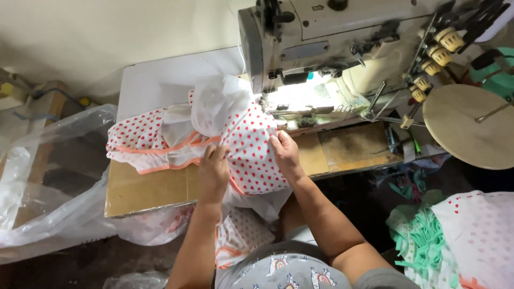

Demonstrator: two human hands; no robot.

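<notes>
Two hands, left hand (213, 170) and right hand (285, 152), gripping one dotted garment (251, 155); one sewing machine (342, 48).

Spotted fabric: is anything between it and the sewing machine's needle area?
Nothing visible. The spotted fabric, held by left hand and right hand, already reaches the lit needle area of the sewing machine.

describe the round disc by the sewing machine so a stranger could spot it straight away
Start at the big cream sewing machine. Off its right end sits a flat tan round disc. Unlike the dotted fabric nearby, it is plain, rigid and circular.
</notes>
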